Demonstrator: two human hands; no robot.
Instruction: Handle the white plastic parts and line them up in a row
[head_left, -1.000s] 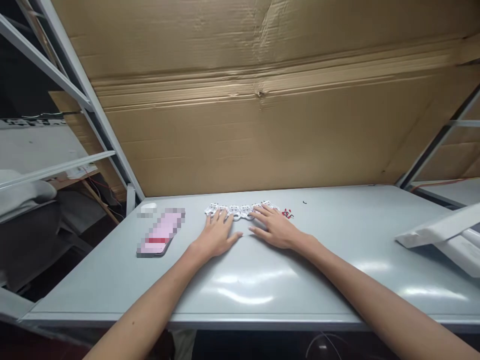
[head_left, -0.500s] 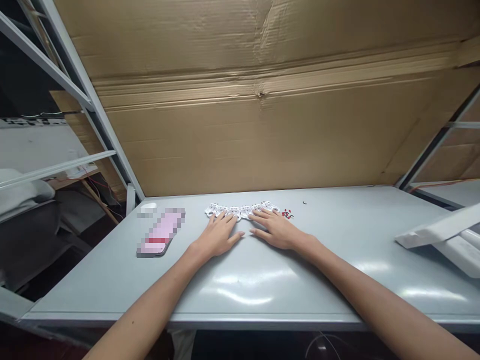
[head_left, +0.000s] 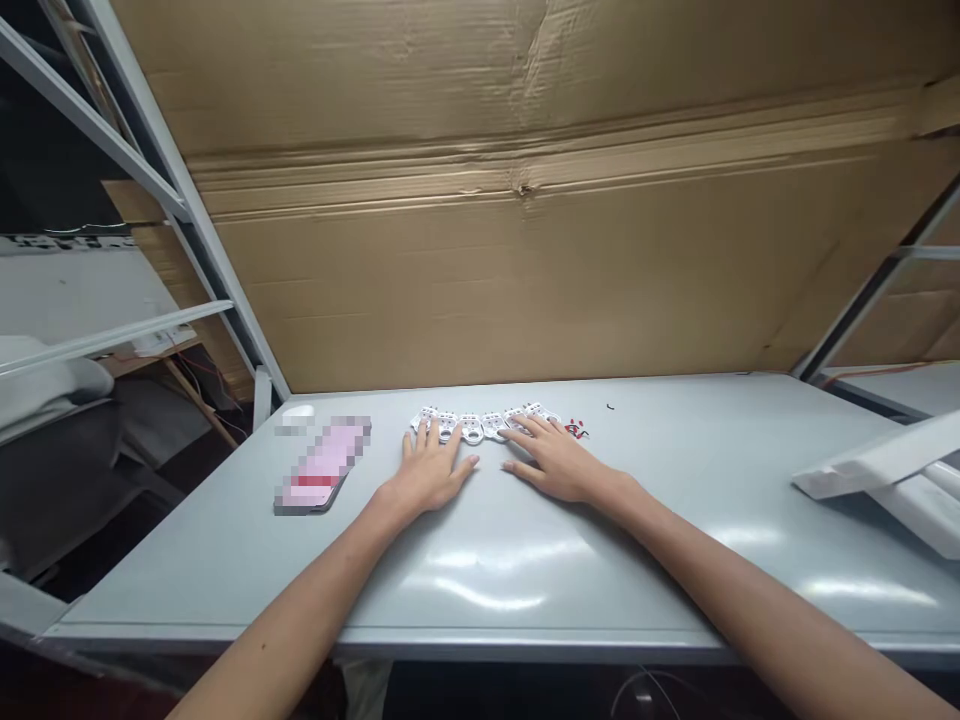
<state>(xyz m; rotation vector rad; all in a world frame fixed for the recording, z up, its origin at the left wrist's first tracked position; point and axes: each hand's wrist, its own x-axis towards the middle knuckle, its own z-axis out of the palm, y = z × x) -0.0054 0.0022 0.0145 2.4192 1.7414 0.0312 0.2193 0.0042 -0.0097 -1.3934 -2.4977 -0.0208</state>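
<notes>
Several white pieces (head_left: 471,428) with small dark marks form a curved row near the back of the grey table (head_left: 480,540). My left hand (head_left: 429,472) lies palm down with fingers apart, its fingertips at the left part of the row. Flat on the tabletop, my right hand (head_left: 553,460) has its fingers spread, with the fingertips over the right part of the row. Just right of those fingers is a small cluster of red and black bits (head_left: 576,429). Neither hand grips anything.
A pink phone-like object (head_left: 330,465), partly pixelated, lies at the left, with a small white item (head_left: 298,415) behind it. White long pieces (head_left: 885,465) rest at the right edge. Cardboard (head_left: 525,280) stands behind the table, between metal frame bars (head_left: 187,210).
My left hand has shifted slightly left, uncovering more of the middle of the white row. My right hand has barely moved.
</notes>
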